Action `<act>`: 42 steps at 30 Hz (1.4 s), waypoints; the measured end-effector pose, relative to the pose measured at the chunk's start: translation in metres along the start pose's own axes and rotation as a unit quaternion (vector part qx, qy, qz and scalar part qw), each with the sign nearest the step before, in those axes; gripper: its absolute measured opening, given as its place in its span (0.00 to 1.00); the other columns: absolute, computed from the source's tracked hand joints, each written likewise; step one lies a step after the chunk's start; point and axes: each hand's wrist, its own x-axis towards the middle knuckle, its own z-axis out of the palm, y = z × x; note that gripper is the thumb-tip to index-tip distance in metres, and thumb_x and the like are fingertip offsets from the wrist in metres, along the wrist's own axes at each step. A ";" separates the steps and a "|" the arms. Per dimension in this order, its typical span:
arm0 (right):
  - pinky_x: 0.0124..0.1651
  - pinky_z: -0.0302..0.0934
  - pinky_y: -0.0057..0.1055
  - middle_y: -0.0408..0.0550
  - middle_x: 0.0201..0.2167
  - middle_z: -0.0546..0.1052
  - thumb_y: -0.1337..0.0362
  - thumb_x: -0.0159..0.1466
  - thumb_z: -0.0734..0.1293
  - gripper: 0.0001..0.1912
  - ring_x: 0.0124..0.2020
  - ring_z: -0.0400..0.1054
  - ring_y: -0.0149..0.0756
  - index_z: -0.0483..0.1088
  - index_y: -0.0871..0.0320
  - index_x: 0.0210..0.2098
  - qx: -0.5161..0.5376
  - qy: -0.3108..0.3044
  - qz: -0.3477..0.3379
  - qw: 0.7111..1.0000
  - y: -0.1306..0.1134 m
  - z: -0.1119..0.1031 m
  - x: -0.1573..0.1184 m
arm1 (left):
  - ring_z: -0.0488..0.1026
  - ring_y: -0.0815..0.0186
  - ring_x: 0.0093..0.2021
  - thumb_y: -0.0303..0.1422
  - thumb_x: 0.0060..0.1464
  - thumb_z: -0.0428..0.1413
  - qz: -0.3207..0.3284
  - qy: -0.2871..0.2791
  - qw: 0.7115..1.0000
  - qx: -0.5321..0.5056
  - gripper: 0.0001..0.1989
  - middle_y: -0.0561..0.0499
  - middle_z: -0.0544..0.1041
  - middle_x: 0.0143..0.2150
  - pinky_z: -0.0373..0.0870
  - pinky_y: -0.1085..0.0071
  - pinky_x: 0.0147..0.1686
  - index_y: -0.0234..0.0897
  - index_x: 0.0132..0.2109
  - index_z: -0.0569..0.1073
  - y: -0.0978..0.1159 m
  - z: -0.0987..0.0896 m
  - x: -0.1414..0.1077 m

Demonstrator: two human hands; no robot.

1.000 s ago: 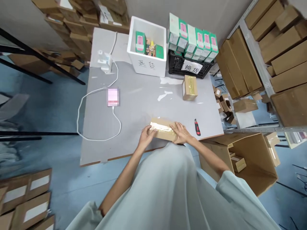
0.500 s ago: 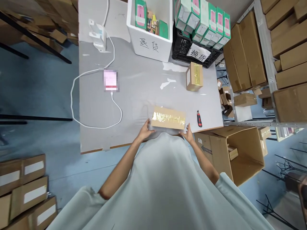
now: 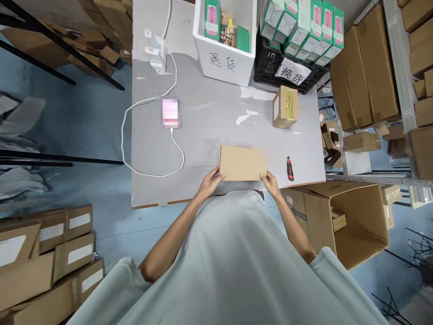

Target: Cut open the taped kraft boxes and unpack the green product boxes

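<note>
A brown cardboard box (image 3: 242,163) is at the front of the grey table, a plain untaped face toward me. My left hand (image 3: 210,183) grips its near left corner, thumb on the face. At the near right corner my right hand (image 3: 270,183) holds it the same way. The box's far side and underside are hidden. To the right of it lies a red and black utility knife (image 3: 290,169). Farther back on the right stands a smaller cardboard box (image 3: 285,107) with yellowish tape.
At the back stand a white bin (image 3: 226,67) and a black crate (image 3: 270,63) of green-and-white boxes. A white cable (image 3: 122,140) loops on the left by a blurred screen (image 3: 171,113). A large open carton (image 3: 358,225) sits beyond the table's right front edge.
Both hands have closed on the box's near corners. The box has been turned, so its shiny taped face no longer shows and a plain one does. The view has shifted left.
</note>
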 end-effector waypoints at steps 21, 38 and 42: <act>0.74 0.71 0.62 0.56 0.71 0.81 0.46 0.53 0.86 0.47 0.74 0.73 0.63 0.79 0.51 0.69 0.081 -0.019 0.164 0.983 0.007 0.030 -0.007 | 0.73 0.41 0.78 0.39 0.54 0.72 -0.102 0.011 0.995 -0.011 0.45 0.35 0.71 0.81 0.78 0.49 0.72 0.39 0.77 0.72 -0.048 -0.009 -0.022; 0.61 0.74 0.46 0.55 0.45 0.83 0.34 0.70 0.73 0.34 0.51 0.78 0.48 0.89 0.59 0.52 -0.029 0.167 -0.024 0.985 -0.057 0.003 0.009 | 0.85 0.53 0.51 0.53 0.67 0.62 0.083 0.158 0.979 0.099 0.23 0.44 0.89 0.50 0.81 0.59 0.58 0.39 0.52 0.89 0.018 -0.006 -0.022; 0.60 0.73 0.44 0.53 0.41 0.81 0.34 0.71 0.72 0.34 0.49 0.76 0.49 0.90 0.58 0.51 -0.058 0.163 0.000 0.985 -0.056 -0.004 0.019 | 0.84 0.55 0.48 0.51 0.71 0.60 0.062 0.163 0.975 0.139 0.22 0.48 0.89 0.46 0.80 0.62 0.54 0.41 0.50 0.91 0.034 -0.003 -0.017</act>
